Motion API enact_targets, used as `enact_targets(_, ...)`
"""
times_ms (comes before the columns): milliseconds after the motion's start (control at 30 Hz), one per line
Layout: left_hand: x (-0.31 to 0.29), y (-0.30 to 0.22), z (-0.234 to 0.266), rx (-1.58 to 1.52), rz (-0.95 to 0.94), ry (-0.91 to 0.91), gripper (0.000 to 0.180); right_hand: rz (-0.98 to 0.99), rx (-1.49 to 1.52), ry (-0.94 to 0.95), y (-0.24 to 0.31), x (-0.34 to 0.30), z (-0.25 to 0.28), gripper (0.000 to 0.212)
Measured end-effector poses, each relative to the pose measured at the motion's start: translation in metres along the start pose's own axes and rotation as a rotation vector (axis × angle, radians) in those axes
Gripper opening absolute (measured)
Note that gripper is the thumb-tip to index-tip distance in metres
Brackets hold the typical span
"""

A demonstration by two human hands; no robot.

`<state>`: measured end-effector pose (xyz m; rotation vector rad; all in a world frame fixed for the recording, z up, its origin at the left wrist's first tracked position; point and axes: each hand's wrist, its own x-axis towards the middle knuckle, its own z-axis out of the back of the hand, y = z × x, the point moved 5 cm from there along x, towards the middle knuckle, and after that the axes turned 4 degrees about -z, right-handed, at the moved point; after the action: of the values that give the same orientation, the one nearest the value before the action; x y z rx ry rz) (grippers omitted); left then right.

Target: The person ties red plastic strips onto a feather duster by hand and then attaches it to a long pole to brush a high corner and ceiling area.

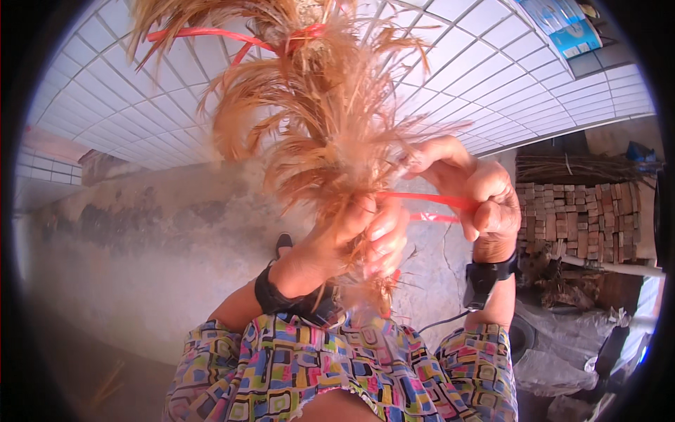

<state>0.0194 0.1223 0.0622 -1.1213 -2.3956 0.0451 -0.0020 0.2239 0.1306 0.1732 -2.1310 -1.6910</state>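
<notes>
Feathers [309,126], brown and wispy, rise closest to the camera in one long bunch that takes up the upper middle of the view. Its long axis runs roughly straight up and down the picture, from the far edge to a ragged lower end just in front of the patterned shirt [337,362]. The left hand [362,219] is closed around the bunch low on its length, so most of the feathers lie beyond the fist and only a short tail hangs below it.

The right hand [484,188] is just to the right of the bunch, thumb and bent fingers pinched on a red ribbon [430,199]. That ribbon spans the gap between the hands nearly level, crosswise to the bunch, and looks taut; a second red strand [434,218] runs just under it. The left hand is the nearer to the feathers' core, while the right is level with the tie point, its forefinger close to the outer wisps; whether it touches them is unclear.

Farther up the bunch, another red tie [307,32] circles it, one loose end trailing left over the white tiles [450,63].
</notes>
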Motion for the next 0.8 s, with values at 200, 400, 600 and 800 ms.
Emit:
enact_targets(200,-0.004,0.008,-0.004,-0.046,0.076,0.048,0.040,-0.021,0.427,0.093,-0.001,0.008,-0.033,0.038)
enact_targets(400,-0.004,-0.003,-0.011,0.241,0.084,-0.174,0.030,-0.223,0.321,-0.157,0.006,0.006,-0.029,0.028)
enact_targets(600,-0.012,0.000,-0.008,0.297,0.205,-0.202,0.035,-0.271,0.207,-0.056,0.023,0.007,-0.030,0.027)
enact_targets(800,-0.005,0.005,-0.004,0.361,0.179,-0.190,0.039,-0.395,-0.004,0.098,0.034,0.000,-0.036,0.025)
